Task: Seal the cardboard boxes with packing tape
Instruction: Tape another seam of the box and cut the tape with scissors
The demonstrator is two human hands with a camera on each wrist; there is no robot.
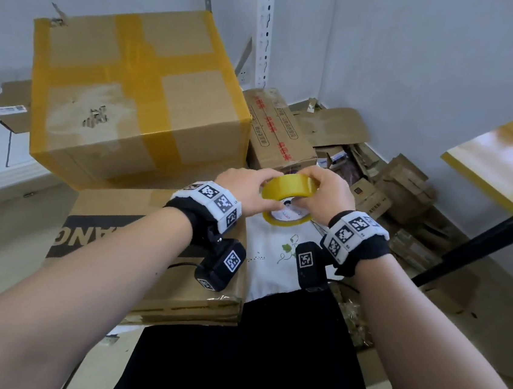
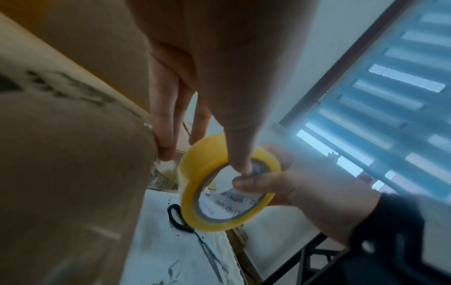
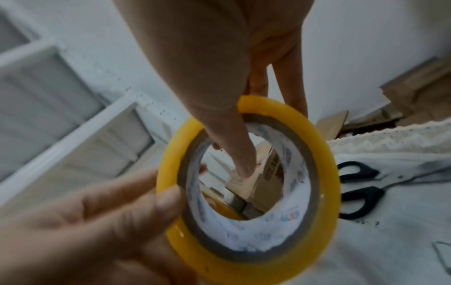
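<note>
From the head camera, nearest at the bottom edge are the two bare forearms, running up toward the centre. They meet just above mid-frame, where the left hand (image 1: 243, 189) and the right hand (image 1: 328, 192) both hold the yellow roll of packing tape (image 1: 289, 186) up in the air, probably so that the fingers can feel round its rim for the loose end. At 11 o'clock from the roll stands a big cardboard box (image 1: 133, 92), already crossed with yellow tape, resting on a flat carton (image 1: 151, 278) at 7 o'clock. At 12 o'clock sits a smaller box with red print (image 1: 279, 133), with flattened cardboard scraps (image 1: 392, 189) at 2 o'clock and a table edge (image 1: 506, 157) at 3 o'clock.

The left wrist camera has the left hand's palm closest, filling the top. Its thumb (image 2: 238, 154) reaches into the tape's core at 5 o'clock while its other fingers reach down behind the roll; the right hand (image 2: 305, 192) curls round the rim from 4 o'clock. Black-handled scissors (image 2: 185, 227) lie on a white cloth (image 2: 156, 250) at 6 o'clock, presumably kept ready for cutting.

In the right wrist camera the left hand (image 3: 85, 221) is nearest, at 8 o'clock, pinching the rim. The right thumb (image 3: 234, 146) hooks through the core, likely as an axle for unreeling. The scissors (image 3: 356, 192) rest at 3 o'clock.
</note>
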